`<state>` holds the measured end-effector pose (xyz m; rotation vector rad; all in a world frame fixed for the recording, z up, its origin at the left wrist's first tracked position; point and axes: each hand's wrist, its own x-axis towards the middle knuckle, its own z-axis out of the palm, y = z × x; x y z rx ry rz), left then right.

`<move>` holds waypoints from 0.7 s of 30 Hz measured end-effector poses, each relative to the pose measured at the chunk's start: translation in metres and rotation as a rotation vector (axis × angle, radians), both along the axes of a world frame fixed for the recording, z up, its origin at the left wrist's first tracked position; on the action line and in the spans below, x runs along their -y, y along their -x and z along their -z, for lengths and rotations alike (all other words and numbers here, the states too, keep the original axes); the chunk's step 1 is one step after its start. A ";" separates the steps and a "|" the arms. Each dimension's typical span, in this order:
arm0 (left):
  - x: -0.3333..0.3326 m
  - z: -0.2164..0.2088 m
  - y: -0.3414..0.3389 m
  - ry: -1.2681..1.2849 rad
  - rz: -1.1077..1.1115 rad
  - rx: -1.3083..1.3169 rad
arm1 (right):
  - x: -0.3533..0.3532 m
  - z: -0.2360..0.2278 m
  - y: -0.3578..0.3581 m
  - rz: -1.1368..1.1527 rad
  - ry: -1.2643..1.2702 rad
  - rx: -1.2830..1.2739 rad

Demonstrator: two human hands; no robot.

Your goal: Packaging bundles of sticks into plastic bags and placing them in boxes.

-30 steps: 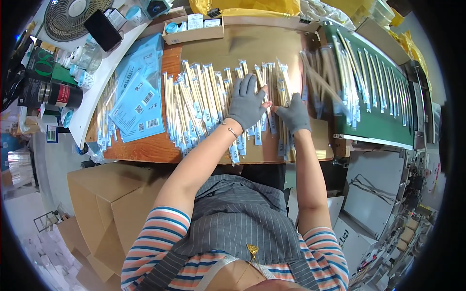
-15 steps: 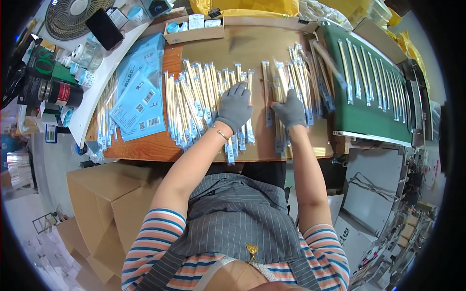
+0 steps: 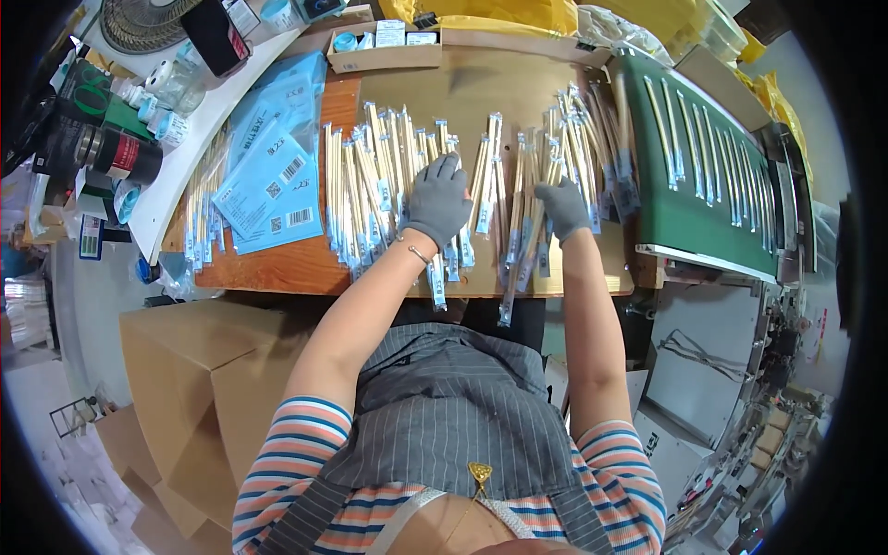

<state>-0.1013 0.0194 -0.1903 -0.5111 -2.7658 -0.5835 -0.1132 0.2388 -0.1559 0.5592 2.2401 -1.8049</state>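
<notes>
Many slim chopstick packs (image 3: 365, 199), pale sticks in clear sleeves with blue ends, lie in a broad row under and left of my left hand (image 3: 437, 199). That gloved hand rests on the packs with its fingers stretched out. My right hand (image 3: 561, 205), in a matching grey glove, is closed at the right-hand heap, thumb against the fingers, on a chopstick pack (image 3: 529, 231) that slants toward the table's front edge. Its fingertips are partly hidden. Between the hands, a few loose chopstick packs (image 3: 487, 176) lie slightly tilted. More packs (image 3: 592, 139) lie beyond the right hand.
A green conveyor belt (image 3: 655, 236) on the right carries spaced packs. Blue printed bags (image 3: 277, 185) lie at the left, beside a white shelf (image 3: 199, 134) with jars and a phone. A small cardboard box (image 3: 387, 58) stands at the back. A large carton (image 3: 185, 342) sits below left.
My left hand has shifted slightly left. My right hand's thumb has drawn in toward its fingers. Packs between the hands now lie at a slant, and one reaches past the front edge.
</notes>
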 end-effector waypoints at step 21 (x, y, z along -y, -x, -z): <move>-0.025 -0.028 -0.011 0.110 -0.067 0.104 | 0.004 0.032 -0.023 -0.020 -0.107 -0.100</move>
